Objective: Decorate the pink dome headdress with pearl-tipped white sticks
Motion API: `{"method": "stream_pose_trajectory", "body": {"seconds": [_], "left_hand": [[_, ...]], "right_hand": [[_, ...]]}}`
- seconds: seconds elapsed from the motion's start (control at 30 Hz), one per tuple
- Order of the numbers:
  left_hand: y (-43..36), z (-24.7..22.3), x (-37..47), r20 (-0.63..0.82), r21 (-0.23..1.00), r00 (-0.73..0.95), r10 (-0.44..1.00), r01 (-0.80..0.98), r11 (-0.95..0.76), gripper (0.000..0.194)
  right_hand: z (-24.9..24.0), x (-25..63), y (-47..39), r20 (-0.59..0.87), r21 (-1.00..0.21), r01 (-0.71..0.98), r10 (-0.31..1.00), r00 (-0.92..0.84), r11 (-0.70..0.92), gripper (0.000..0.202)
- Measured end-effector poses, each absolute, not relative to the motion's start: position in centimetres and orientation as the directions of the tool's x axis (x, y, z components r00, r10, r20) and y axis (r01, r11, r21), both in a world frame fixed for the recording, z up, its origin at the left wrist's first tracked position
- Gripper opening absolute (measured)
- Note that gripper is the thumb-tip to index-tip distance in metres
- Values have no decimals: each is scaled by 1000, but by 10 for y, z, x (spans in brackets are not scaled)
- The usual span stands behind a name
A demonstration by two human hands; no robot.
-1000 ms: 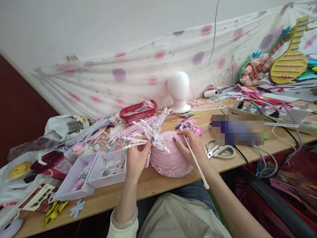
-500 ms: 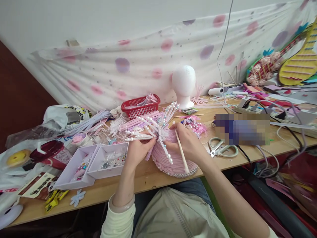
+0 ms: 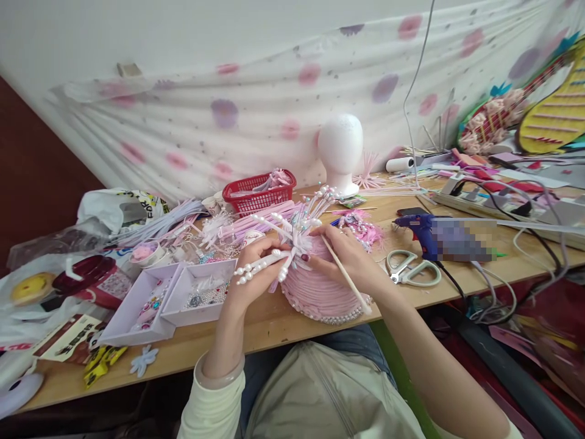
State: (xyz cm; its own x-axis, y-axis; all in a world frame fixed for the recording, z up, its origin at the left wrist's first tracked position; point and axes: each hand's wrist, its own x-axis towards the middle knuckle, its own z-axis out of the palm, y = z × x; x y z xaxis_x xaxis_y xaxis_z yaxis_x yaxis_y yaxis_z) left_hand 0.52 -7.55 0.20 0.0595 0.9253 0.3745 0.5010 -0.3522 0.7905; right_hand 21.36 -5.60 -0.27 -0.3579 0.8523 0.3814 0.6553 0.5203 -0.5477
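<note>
A spray of white and pink pipe-cleaner stems with pearl beads (image 3: pixel 299 244) stands at the top of a pink, ribbed, dome-shaped piece (image 3: pixel 315 289), whose lower edge is trimmed with silver beads. My left hand (image 3: pixel 256 268) is closed on the spray's left side; white pearl-tipped stems lie across its fingers. From the right, my right hand (image 3: pixel 347 256) is closed, with its thumb and fingers against the spray. A pale stick (image 3: pixel 346 277) slants down through this hand, its thicker end near the wrist. The fingertips behind the stems are partly hidden.
Two lilac bead boxes (image 3: pixel 139 311) stand at left, near bundled pipe cleaners (image 3: pixel 169 225). Behind are a red basket (image 3: pixel 260 195) and a white foam head (image 3: pixel 340 146). Scissors (image 3: pixel 414 268) and a blue glue gun (image 3: pixel 423 235) with cords lie at right.
White pearl stems on the left have swung downward and now lie across my left hand. The stick's lower end has shifted right, towards my right wrist. The view has moved slightly.
</note>
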Motion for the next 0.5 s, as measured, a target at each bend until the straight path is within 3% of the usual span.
{"method": "stream_pose_trajectory", "body": {"seconds": [0.17,0.5], "left_hand": [[-72,-1,9,347,837,42,937,437,-330,13],[-69,8,13,309,838,11,951,469,-278,8]], "right_hand": [[0,219,-59,338,-622,595,860,-382,508,38],[-4,221,-56,351,-592,604,845,-404,534,50]]}}
